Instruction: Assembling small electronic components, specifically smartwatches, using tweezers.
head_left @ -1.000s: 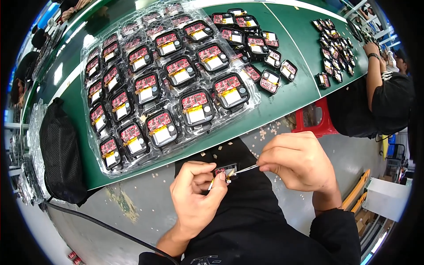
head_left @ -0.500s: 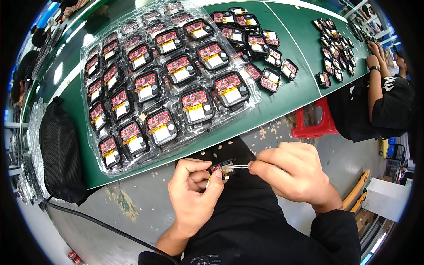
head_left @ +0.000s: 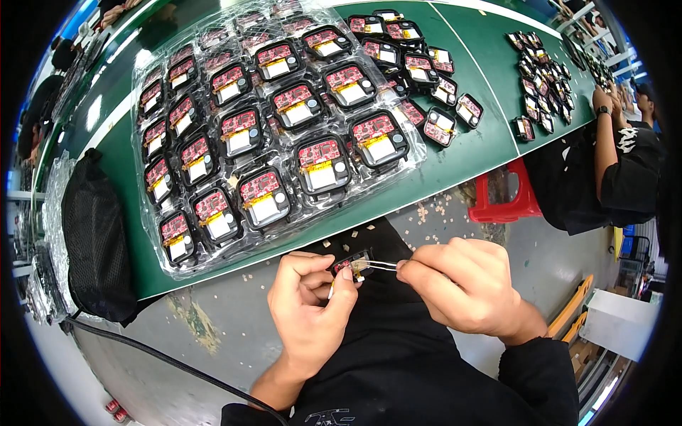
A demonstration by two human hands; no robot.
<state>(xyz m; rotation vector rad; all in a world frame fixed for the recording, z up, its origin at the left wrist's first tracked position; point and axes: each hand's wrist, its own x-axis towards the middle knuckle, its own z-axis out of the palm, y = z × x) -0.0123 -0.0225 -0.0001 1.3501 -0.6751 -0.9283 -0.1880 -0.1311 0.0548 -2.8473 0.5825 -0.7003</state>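
Note:
Between the thumb and fingers of my left hand point(head_left: 310, 312) is a small black-framed device housing point(head_left: 344, 266) with a red circuit board inside. It is held over my lap, just off the table's front edge. My right hand point(head_left: 469, 287) pinches a pair of metal tweezers point(head_left: 383, 265). Their tips reach into the housing from the right, at a small pale piece; whether they grip it is too small to tell. My left fingers hide part of the housing.
A clear plastic tray point(head_left: 153, 245) holding several similar housings covers the left of the green table point(head_left: 469, 153). Loose housings point(head_left: 439, 126) lie piled to its right. A black mesh bag point(head_left: 96, 241) sits at far left. A red stool point(head_left: 501, 199) and a co-worker point(head_left: 593, 170) are at right.
The tweezer tips and the housing have shifted slightly, and the tweezers now slope a little more. Both hands keep their hold. The whole view has moved slightly.

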